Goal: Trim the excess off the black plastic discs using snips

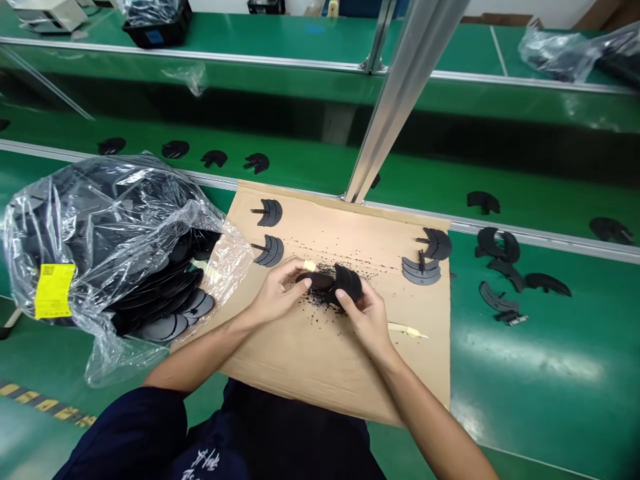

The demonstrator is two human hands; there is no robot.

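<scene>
The left hand (277,291) and right hand (364,315) pinch the black ribbed part (347,283) between thumbs and curled fingers, with the hands close together. The part is held low over the middle of the cardboard sheet (300,360), which lies on the green counter (525,360). Black crumbs (320,303) are scattered directly beneath it. Maintain this low, close grip over the sheet. A cream-handled knife (406,329) lies just right of the right hand. Similar black parts (267,213) rest near the sheet's far edge.

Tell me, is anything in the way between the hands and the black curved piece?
Nothing visible is: the left hand and right hand already touch the black curved piece. Small black crumbs lie below on the cardboard.
</scene>
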